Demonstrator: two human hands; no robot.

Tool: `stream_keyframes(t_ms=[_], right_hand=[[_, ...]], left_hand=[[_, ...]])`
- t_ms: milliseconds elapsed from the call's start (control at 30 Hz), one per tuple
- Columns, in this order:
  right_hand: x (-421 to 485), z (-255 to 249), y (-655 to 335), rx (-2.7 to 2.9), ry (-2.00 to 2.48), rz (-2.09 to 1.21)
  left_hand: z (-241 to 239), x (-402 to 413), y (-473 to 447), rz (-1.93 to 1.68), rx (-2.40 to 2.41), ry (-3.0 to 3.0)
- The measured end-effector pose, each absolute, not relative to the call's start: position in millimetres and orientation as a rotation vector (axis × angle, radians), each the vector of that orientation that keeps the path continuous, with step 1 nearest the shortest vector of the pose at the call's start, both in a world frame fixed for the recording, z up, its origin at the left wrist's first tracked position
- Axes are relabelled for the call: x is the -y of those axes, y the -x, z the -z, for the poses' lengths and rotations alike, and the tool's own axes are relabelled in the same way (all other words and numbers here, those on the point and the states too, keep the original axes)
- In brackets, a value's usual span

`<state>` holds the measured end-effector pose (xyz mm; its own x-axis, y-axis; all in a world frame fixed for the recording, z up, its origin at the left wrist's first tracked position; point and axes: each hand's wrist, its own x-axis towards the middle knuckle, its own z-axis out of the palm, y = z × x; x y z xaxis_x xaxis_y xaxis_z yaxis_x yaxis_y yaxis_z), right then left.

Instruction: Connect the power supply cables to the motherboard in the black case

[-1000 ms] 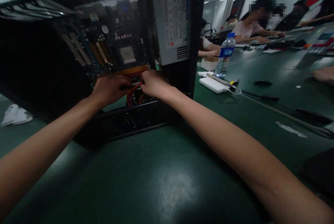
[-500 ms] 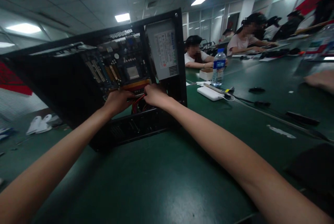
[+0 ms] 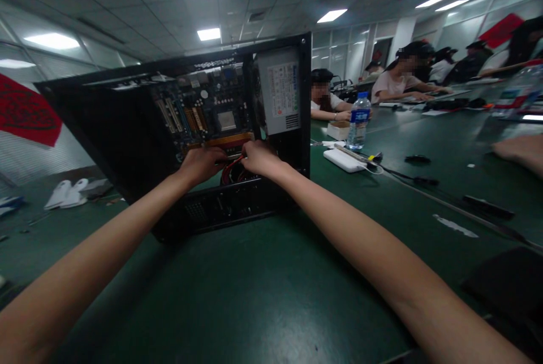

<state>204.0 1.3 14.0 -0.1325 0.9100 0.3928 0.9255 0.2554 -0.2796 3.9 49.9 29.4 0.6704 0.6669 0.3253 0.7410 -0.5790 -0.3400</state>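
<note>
An open black computer case [image 3: 229, 214] stands on the green table. Inside it are a motherboard [image 3: 212, 92] with a bare square processor [image 3: 227, 120], orange memory slots [image 3: 231, 140] and a silver power supply [image 3: 280, 87]. My left hand [image 3: 202, 163] reaches in at the board's lower edge, fingers bent together just below the memory slots. Close beside it, my right hand [image 3: 259, 157] has its fingers pinched where red and black cables [image 3: 232, 170] run. A thin pale strip lies between the fingertips of both hands. What each hand grips is hidden.
Right of the case are a water bottle [image 3: 359, 121], a small box [image 3: 338, 129], a white power bank [image 3: 344, 159] and several dark cables [image 3: 418, 177]. White shoe-like objects [image 3: 68, 194] lie at left. Other people sit along the table; someone's hand [image 3: 520, 152] rests at far right.
The whole view has shifted, so the case and hands appear slightly lower and further right. Both hands stay at the same spot inside the case.
</note>
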Motion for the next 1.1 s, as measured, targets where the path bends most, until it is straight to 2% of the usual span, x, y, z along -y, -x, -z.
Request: stream_keyframes(t_ms=[367,567,767,933,1100], right_hand=[[-10.3,-6.8,-205.8,2.062,1.631,0.069],[-5.3,-10.0,-205.2,2.077,1.646,0.085],[8.7,-19.0,-200.4,2.196,1.733,0.259],[2.8,-20.6,-196.2,2.331,1.611,0.559],[-12.5,-19.3,-198.4,2.5,1.558,0.542]], left_hand=[[-31.1,-47.5,-6.9,0.111,1.192,2.329],[-28.2,-52.3,-7.3,0.215,1.307,2.293],[-27.2,-54.3,-7.9,0.264,1.359,2.293],[-26.1,-56.6,-8.1,0.244,1.346,2.305],[-25.2,-58.5,-9.4,0.298,1.362,2.33]])
